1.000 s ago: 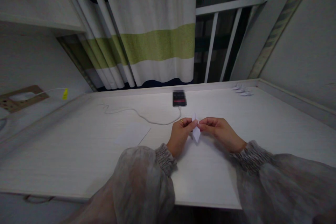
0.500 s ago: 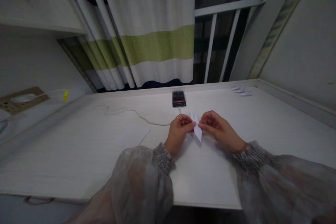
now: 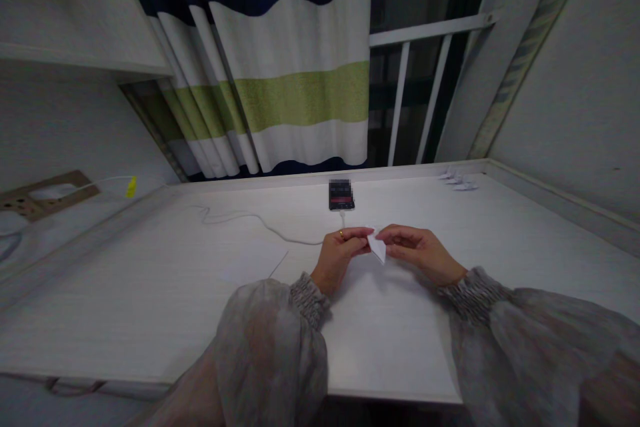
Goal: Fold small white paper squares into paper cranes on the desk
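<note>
My left hand [image 3: 336,255] and right hand [image 3: 423,252] pinch one pointed, folded paper [image 3: 378,249]. One flat phone [image 3: 341,195] lies beyond my fingers [image 3: 356,233].

White paper [image 3: 378,249], folded, tilted, lower end pointed

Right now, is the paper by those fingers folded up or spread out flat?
Folded. The white paper between the left hand and right hand shows as a small, pointed shape with straight edges.
</note>
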Demonstrator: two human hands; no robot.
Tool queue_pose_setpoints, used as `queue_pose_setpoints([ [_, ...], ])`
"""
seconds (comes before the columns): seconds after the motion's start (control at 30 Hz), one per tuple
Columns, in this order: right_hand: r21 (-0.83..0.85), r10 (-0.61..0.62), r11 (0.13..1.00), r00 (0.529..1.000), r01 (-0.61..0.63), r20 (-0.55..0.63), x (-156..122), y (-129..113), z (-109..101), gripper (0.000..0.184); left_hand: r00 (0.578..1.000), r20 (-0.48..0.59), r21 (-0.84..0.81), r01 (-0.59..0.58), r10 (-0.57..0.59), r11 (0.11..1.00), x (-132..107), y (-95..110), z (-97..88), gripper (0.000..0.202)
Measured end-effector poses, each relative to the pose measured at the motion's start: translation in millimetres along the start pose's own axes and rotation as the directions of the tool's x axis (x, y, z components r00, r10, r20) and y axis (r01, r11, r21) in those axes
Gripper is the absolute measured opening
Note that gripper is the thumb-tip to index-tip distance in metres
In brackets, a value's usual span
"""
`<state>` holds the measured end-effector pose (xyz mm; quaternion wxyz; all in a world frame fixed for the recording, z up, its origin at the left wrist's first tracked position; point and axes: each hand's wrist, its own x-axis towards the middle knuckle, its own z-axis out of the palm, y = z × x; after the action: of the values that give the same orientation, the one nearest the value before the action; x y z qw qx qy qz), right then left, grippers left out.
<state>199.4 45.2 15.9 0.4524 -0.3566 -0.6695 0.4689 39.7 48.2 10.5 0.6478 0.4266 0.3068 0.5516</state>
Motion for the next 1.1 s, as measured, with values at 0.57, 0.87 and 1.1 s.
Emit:
queue_pose_setpoints([
  [0.57, 0.089, 0.033, 0.996, 0.983, -0.017, -0.179, 1.1, 2.6, 8.7, 0.018, 0.997, 0.072, 0.078, -0.028, 0.022, 0.997, -0.7, -6.3, -2.0, 0.025],
  [0.87, 0.105, 0.047, 0.994, 0.990, -0.033, -0.136, 0.1, 5.2, 12.9, 0.020, 0.994, 0.004, 0.123, -0.109, 0.109, 0.986, 1.2, -7.4, -1.2, 0.016],
  [1.1, 0.127, 0.106, 0.989, 0.973, -0.081, -0.204, 0.4, 1.2, 14.6, 0.025, 0.993, 0.024, 0.195, -0.115, 0.112, 0.974, 2.0, -8.1, -1.6, 0.017],
])
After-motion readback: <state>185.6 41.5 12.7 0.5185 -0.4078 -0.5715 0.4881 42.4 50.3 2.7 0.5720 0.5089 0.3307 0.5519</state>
